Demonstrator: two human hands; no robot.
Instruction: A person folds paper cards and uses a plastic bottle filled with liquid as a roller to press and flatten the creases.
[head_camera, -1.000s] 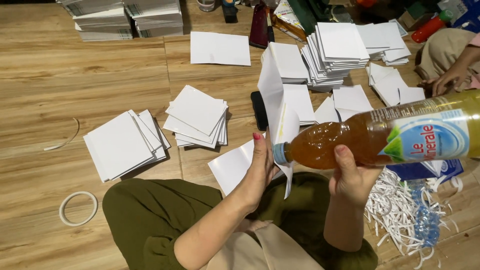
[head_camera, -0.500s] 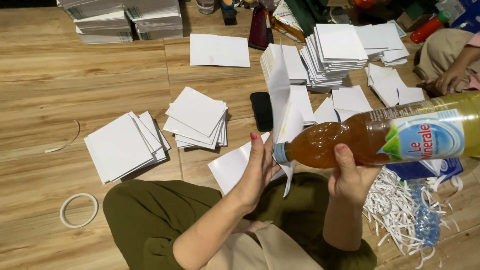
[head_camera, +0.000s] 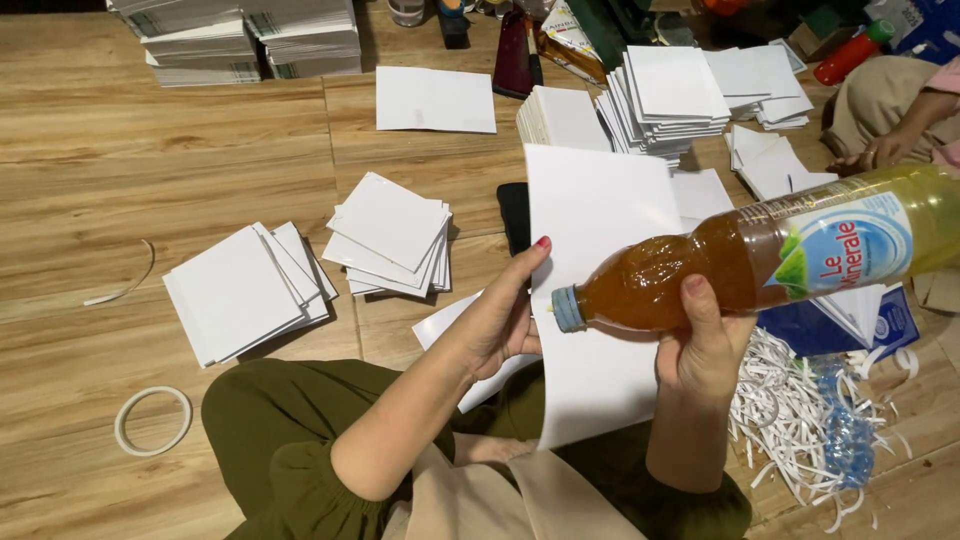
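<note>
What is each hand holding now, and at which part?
The right hand grips the plastic bottle of amber liquid from below, near its shoulder. The left hand holds the white sheet by its left edge.

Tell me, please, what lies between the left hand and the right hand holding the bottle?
In the head view, a large white sheet stands between the left hand and the right hand; the blue cap of the bottle lies across its front.

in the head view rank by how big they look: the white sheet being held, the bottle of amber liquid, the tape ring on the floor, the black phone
1. white sheet
2. bottle, close to the camera, so this is apparent size only
3. tape ring
4. black phone, partly hidden behind the sheet, so unsure against the ring
</note>
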